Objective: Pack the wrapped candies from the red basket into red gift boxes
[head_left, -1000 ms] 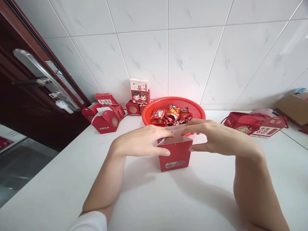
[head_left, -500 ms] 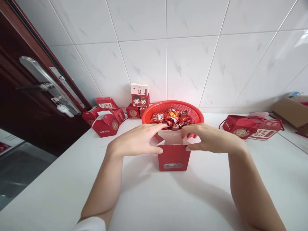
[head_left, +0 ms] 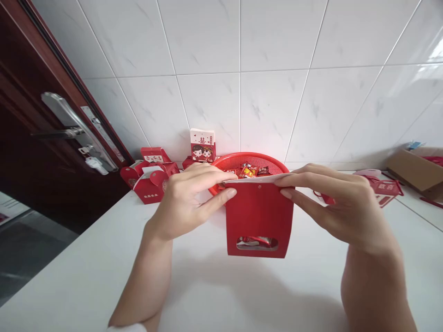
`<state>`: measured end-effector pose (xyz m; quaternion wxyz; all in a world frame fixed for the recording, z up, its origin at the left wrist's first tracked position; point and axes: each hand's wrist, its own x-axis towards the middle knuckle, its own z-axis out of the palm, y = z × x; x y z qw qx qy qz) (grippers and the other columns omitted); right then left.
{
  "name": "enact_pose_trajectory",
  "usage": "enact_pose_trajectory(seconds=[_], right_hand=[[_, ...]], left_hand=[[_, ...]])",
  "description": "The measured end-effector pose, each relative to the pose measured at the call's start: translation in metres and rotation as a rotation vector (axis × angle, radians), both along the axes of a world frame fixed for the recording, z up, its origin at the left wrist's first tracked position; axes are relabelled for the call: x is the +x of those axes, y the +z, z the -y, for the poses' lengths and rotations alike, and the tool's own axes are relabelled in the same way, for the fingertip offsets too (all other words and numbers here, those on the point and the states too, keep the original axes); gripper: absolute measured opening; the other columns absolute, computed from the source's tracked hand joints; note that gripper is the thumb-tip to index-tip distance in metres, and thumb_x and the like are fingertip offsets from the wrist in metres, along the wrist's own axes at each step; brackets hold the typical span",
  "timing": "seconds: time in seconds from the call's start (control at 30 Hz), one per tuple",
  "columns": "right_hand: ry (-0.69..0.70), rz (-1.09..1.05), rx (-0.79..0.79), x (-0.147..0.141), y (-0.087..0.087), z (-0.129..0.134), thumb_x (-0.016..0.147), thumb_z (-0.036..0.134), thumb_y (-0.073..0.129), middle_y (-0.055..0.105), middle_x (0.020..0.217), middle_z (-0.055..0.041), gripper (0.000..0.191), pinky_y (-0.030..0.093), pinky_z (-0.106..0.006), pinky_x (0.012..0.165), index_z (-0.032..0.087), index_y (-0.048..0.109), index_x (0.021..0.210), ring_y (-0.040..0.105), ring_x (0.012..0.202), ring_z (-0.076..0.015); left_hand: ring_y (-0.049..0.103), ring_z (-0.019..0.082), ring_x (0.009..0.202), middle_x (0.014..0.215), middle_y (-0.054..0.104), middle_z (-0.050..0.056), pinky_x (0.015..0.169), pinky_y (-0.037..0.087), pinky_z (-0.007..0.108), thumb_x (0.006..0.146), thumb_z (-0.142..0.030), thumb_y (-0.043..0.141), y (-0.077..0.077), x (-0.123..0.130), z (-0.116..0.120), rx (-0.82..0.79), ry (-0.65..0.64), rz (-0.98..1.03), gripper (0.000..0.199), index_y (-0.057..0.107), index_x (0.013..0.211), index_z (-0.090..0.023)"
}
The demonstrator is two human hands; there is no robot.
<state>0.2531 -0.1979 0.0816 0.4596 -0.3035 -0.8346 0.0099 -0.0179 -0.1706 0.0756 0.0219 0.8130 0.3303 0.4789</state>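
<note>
A red paper candy box hangs between my hands, a little above the white table, its top edges pressed nearly together. Wrapped pieces show through the oval window low on its front. My left hand pinches the top left corner between thumb and fingers. At the top right corner, my right hand grips the edge the same way. Right behind the box stands a red plastic basket with wrapped candies in it, partly hidden by the box and my hands.
Several red gift boxes stand at the back left, with a box printed with two cartoon figures beside the basket. More red boxes and a brown cardboard box are at the right. A dark door borders the table's left.
The box has been lifted off the table and toward me. Its open top has been drawn together, and my hands have closed on the two upper corners.
</note>
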Motion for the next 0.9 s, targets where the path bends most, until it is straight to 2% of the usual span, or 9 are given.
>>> enact_pose_trajectory(seconds=[0.1,0.2,0.37,0.47,0.57,0.63,0.7,0.83,0.9], right_hand=[[-0.045,-0.092,0.015,-0.003,0.000,-0.001,0.096,0.019,0.060,0.076,0.086,-0.0031,0.020,0.061,-0.038,0.068,0.030,0.076,0.094,0.073,0.080,-0.0233],[-0.051,-0.153,-0.001,-0.002,-0.003,-0.008,0.095,0.021,0.063,0.077,0.090,-0.0037,0.015,0.062,-0.040,0.070,0.030,0.075,0.094,0.073,0.084,-0.0248],[-0.007,-0.204,-0.101,0.001,-0.010,-0.022,0.094,0.026,0.066,0.074,0.091,-0.0030,0.002,0.062,-0.039,0.073,0.027,0.068,0.093,0.072,0.087,-0.0231],[-0.007,-0.315,-0.150,0.000,-0.013,-0.029,0.091,0.035,0.073,0.071,0.090,-0.0023,0.015,0.063,-0.038,0.074,0.027,0.060,0.094,0.071,0.083,-0.0213],[0.037,-0.376,-0.236,-0.001,-0.011,-0.034,0.089,0.043,0.075,0.072,0.094,-0.0026,0.033,0.062,-0.038,0.079,0.028,0.056,0.111,0.071,0.087,-0.0219],[0.052,-0.310,-0.320,0.000,-0.009,-0.035,0.090,0.045,0.074,0.073,0.096,-0.0036,0.037,0.062,-0.036,0.077,0.027,0.057,0.118,0.072,0.088,-0.0222],[0.065,-0.209,-0.359,0.000,-0.008,-0.035,0.092,0.046,0.071,0.074,0.095,-0.0047,0.029,0.060,-0.033,0.072,0.025,0.065,0.112,0.071,0.084,-0.0215],[0.159,-0.214,-0.189,-0.004,-0.009,-0.030,0.092,0.044,0.070,0.075,0.083,-0.0043,0.023,0.057,-0.031,0.062,0.022,0.074,0.089,0.069,0.073,-0.0201],[0.125,-0.251,-0.124,-0.007,-0.010,-0.027,0.093,0.038,0.070,0.073,0.077,-0.0023,0.018,0.054,-0.029,0.059,0.023,0.075,0.086,0.067,0.069,-0.0182]], left_hand=[[0.071,0.024,0.083,0.084,0.076,0.001,0.078,0.058,0.041,0.085,-0.033,0.076,-0.002,0.006,-0.004,0.019,-0.035,0.079,0.007,0.079,0.092,-0.032],[0.069,0.023,0.082,0.087,0.075,0.002,0.079,0.058,0.041,0.087,-0.033,0.075,-0.005,0.011,-0.012,0.004,-0.050,0.170,0.007,0.077,0.091,-0.029],[0.067,0.022,0.079,0.082,0.070,0.003,0.077,0.057,0.039,0.087,-0.038,0.074,-0.011,0.019,-0.022,-0.155,-0.095,0.311,0.015,0.072,0.086,-0.024],[0.068,0.021,0.078,0.081,0.070,0.003,0.076,0.058,0.037,0.086,-0.039,0.076,-0.012,0.022,-0.024,-0.218,-0.096,0.388,0.018,0.072,0.087,-0.022],[0.068,0.020,0.079,0.083,0.072,0.003,0.074,0.058,0.034,0.086,-0.038,0.077,-0.013,0.023,-0.025,-0.219,-0.086,0.415,0.018,0.073,0.087,-0.020],[0.068,0.019,0.078,0.085,0.073,0.003,0.072,0.057,0.033,0.087,-0.035,0.076,-0.013,0.023,-0.025,-0.180,-0.089,0.424,0.015,0.074,0.088,-0.021],[0.068,0.018,0.077,0.085,0.073,0.002,0.071,0.056,0.033,0.088,-0.032,0.076,-0.013,0.021,-0.024,-0.069,-0.093,0.436,0.010,0.075,0.092,-0.023],[0.066,0.015,0.069,0.083,0.073,-0.001,0.061,0.054,0.031,0.086,-0.030,0.080,-0.011,0.016,-0.023,0.341,-0.182,0.420,0.011,0.077,0.096,-0.029],[0.066,0.015,0.069,0.083,0.073,-0.001,0.062,0.055,0.030,0.086,-0.025,0.080,-0.010,0.015,-0.025,0.375,-0.159,0.392,0.014,0.077,0.099,-0.029]])
